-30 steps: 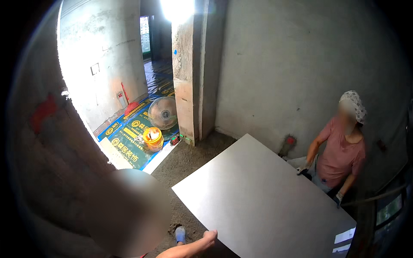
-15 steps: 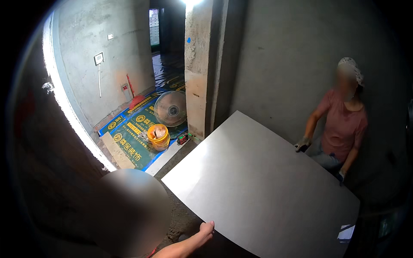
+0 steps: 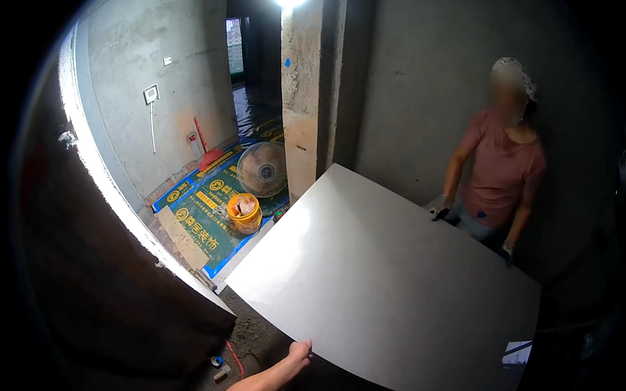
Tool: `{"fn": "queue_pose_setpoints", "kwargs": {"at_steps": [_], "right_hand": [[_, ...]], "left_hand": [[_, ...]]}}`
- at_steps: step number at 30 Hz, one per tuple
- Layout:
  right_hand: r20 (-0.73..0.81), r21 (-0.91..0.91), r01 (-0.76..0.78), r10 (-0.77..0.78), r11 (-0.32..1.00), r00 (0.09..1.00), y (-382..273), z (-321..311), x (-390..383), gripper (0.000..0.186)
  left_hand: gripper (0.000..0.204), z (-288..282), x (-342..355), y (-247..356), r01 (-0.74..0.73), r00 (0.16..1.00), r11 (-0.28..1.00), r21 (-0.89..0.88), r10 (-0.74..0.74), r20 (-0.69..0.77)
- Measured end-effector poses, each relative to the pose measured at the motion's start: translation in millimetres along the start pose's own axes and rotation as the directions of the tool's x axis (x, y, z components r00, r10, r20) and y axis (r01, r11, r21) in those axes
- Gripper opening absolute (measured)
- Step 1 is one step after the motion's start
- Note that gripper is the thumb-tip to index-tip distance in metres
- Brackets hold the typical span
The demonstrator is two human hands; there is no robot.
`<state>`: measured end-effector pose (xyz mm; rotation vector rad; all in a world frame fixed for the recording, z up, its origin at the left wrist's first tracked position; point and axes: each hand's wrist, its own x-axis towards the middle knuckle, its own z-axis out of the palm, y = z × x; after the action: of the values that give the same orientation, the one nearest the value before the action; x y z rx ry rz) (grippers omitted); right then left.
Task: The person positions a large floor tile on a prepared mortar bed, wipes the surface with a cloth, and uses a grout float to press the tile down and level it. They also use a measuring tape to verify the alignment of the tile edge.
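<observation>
A large, glossy light-grey tile slab (image 3: 385, 280) spans the middle and lower right of the head view. My left hand (image 3: 300, 352) is closed around its near left edge, the forearm rising from the lower edge. My right hand does not show. Across the slab, a co-worker in a pink top (image 3: 505, 169) holds the far edge with two gloved hands, one glove (image 3: 443, 208) midway along it and the other (image 3: 507, 252) farther right. The slab's underside and whatever else bears it are hidden.
A concrete pillar (image 3: 301, 98) stands beyond the slab's far left corner. A yellow bucket (image 3: 245, 220) and a round fan (image 3: 262, 171) are on green floor sheeting (image 3: 189, 225). A bright white edge (image 3: 124, 208) runs down the left. A tape roll (image 3: 216, 361) lies near my forearm.
The slab has shifted left, and my left hand has moved slightly left and down with it. The co-worker has risen and moved left, still holding the far edge.
</observation>
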<state>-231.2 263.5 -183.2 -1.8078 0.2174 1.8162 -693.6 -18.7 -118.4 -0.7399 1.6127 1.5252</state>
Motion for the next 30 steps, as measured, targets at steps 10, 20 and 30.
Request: {"fn": "queue_pose_setpoints", "kwargs": {"at_steps": [10, 20, 30], "right_hand": [[-0.039, 0.01, -0.012, 0.012, 1.0, 0.999, 40.5, 7.6, 13.0, 0.027], [0.032, 0.003, -0.066, 0.066, 0.998, 0.997, 90.3, 36.4, 13.0, 0.035], [0.164, 0.094, -0.26, 0.243, 0.961, 0.956, 183.9, 24.8, 105.6, 0.042]], "left_hand": [[0.028, -43.0, 44.0, -11.0, 0.02, 0.994, 0.992, -0.125, -0.034, -0.105], [0.03, -73.7, 93.2, 16.4, 0.0, 0.995, 0.997, -0.083, -0.008, -0.102], [0.033, -120.6, 225.1, -28.0, -0.001, 0.978, 1.0, 0.004, 0.002, -0.211]]}}
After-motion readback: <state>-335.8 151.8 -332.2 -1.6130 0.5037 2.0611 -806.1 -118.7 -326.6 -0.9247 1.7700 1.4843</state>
